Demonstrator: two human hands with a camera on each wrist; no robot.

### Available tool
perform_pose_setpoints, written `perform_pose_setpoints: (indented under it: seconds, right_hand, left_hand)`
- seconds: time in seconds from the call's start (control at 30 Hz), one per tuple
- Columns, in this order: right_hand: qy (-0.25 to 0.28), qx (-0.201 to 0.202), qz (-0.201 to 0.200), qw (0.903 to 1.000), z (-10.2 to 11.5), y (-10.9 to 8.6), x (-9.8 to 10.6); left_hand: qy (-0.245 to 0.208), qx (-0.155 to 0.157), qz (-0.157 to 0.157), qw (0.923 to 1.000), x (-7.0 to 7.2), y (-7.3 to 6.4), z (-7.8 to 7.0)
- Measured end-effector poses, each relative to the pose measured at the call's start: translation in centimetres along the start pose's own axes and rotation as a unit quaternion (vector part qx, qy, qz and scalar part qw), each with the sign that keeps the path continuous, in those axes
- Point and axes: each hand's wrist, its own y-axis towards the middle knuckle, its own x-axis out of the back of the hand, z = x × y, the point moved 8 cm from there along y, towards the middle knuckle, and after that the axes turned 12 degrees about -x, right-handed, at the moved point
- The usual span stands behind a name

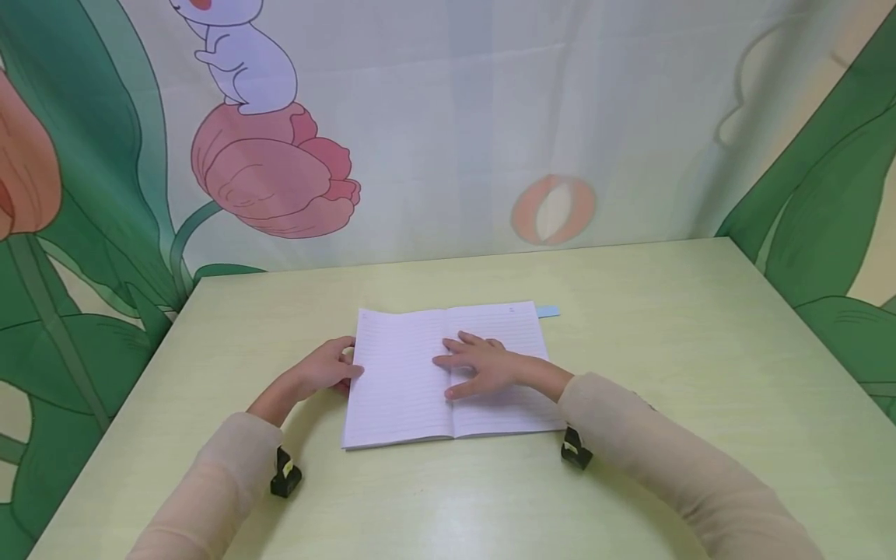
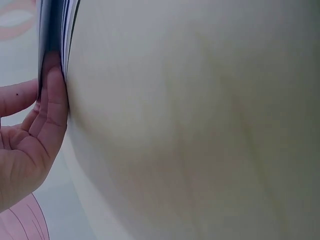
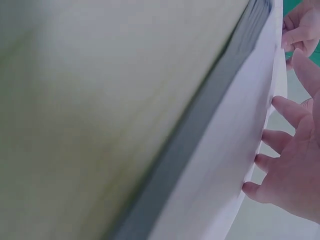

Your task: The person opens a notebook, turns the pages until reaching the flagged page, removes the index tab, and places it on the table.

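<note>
An open notebook point(image 1: 399, 389) with ruled white pages lies flat on the table. At its left edge, my left hand point(image 1: 326, 365) pinches some of the pages, thumb on top and fingers beneath; the left wrist view shows those fingers point(image 2: 56, 100) tucked between the leaves. My right hand point(image 1: 483, 365) rests near the centre fold with its fingers spread, and in the right wrist view the fingertips point(image 3: 265, 135) touch the page. A light blue tab point(image 1: 548, 311) sticks out past the notebook's upper right edge.
The pale wooden table point(image 1: 434, 505) extends on all sides of the notebook. Behind it hangs a curtain point(image 1: 434, 140) printed with flowers and a white animal. A small black device point(image 1: 285, 473) sits at the left wrist, and another black device point(image 1: 576, 449) at the right.
</note>
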Motion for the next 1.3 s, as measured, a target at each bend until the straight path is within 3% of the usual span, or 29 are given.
perform_pose_setpoints:
  seconds: [0.3, 1.03, 1.3]
  right_hand:
    - [-0.003, -0.016, -0.004, 0.9999, -2.2, -0.9, 0.5]
    - [-0.044, -0.136, -0.051, 0.9884, -9.8, -2.9, 3.5]
    - [-0.044, -0.159, -0.051, 0.985, -11.2, -3.0, 4.1]
  left_hand:
    - [-0.003, -0.003, 0.001, 1.0, -0.1, -0.1, -0.3]
    - [0.0, -0.007, -0.001, 1.0, -0.1, 0.0, -0.4]
    - [0.004, 0.001, -0.003, 1.0, -0.1, 0.0, -0.2]
